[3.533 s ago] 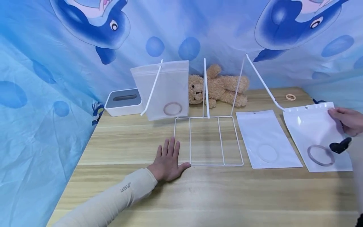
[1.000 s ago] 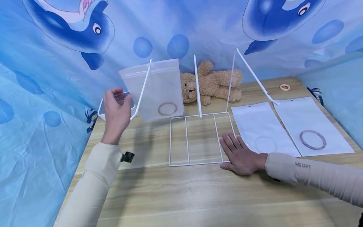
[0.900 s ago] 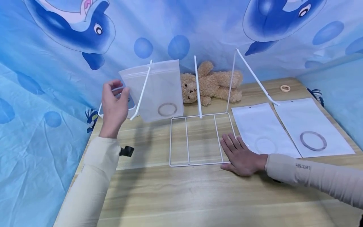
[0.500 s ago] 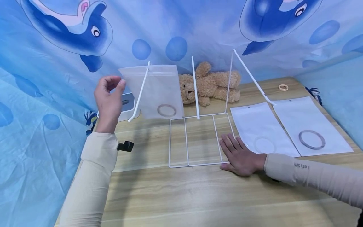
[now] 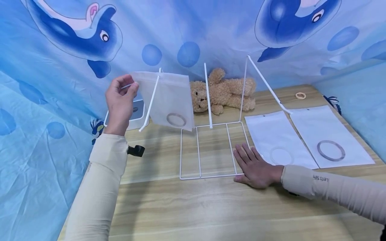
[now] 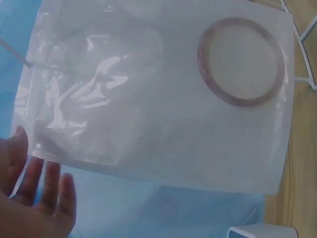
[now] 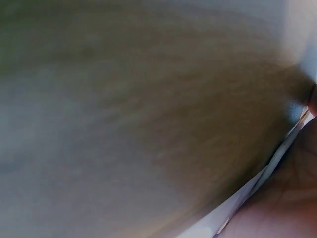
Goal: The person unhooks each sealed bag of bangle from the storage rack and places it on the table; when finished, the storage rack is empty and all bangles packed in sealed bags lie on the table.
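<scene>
A translucent bag [image 5: 173, 97] with a ring in its lower part hangs from the left arm of a white wire rack [image 5: 199, 152]. The left hand [image 5: 121, 100] pinches the bag's upper left corner between thumb and fingers. In the left wrist view the bag [image 6: 148, 114] fills most of the picture, with the left hand [image 6: 34, 193] at its corner. The right hand [image 5: 254, 167] lies flat, fingers spread, on the right front corner of the rack's base. The right wrist view is blurred, with part of the right hand [image 7: 282, 198] at its edge.
Two white bags, one [image 5: 272, 134] beside the right hand and another [image 5: 328, 134] farther right, lie on the table [image 5: 211, 207], each with a ring. Behind the rack are a teddy bear [image 5: 226, 92], a grey-topped white box [image 5: 137, 112] and a small ring [image 5: 300, 95].
The right hand has come from the far-right bag to the rack base, and the left hand has left the base for the hanging bag. That bag has turned slightly on the rack arm.
</scene>
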{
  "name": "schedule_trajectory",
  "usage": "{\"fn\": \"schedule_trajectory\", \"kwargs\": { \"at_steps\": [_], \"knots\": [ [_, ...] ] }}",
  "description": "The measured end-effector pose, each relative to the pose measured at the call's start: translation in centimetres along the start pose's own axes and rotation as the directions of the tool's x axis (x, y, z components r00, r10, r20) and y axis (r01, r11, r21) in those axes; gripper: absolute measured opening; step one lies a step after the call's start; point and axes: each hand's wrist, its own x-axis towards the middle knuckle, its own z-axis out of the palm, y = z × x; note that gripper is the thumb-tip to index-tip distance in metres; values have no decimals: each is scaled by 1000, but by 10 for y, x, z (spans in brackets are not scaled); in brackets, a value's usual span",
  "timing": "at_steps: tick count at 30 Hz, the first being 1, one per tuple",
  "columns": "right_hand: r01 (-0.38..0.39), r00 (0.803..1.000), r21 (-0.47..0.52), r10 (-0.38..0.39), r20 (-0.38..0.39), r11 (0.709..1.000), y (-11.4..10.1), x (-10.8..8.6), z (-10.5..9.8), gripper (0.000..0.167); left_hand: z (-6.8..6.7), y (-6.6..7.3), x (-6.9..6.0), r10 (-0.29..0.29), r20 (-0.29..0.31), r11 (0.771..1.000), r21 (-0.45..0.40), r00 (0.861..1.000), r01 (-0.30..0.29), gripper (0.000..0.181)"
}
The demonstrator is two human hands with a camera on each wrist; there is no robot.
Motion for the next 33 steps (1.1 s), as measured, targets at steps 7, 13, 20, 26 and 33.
{"fn": "schedule_trajectory", "kwargs": {
  "at_steps": [7, 13, 20, 26, 33],
  "knots": [
    [-9, 1000, -8, 9, 4, 1000, 0, 1, 2, 88, -5, -5, -3, 0, -55, 1000, 10, 999, 1, 20],
    [-34, 999, -61, 37, 38, 998, 5, 4, 9, 89, -14, -8, -11, 42, -65, 995, -87, 997, -47, 17],
    [-35, 999, -59, 37, 34, 998, 8, 5, 9, 90, -24, -6, -23, 103, -59, 984, -138, 993, -110, 13],
    [-39, 999, -36, 40, 31, 999, 8, 2, 11, 91, -14, -1, -22, 117, 13, 992, -44, 993, -117, 16],
    [-1, 1000, -5, 1, -13, 1000, 7, 1, 10, 88, -8, 4, -16, 114, -5, 989, -93, 993, -114, 17]
  ]
}}
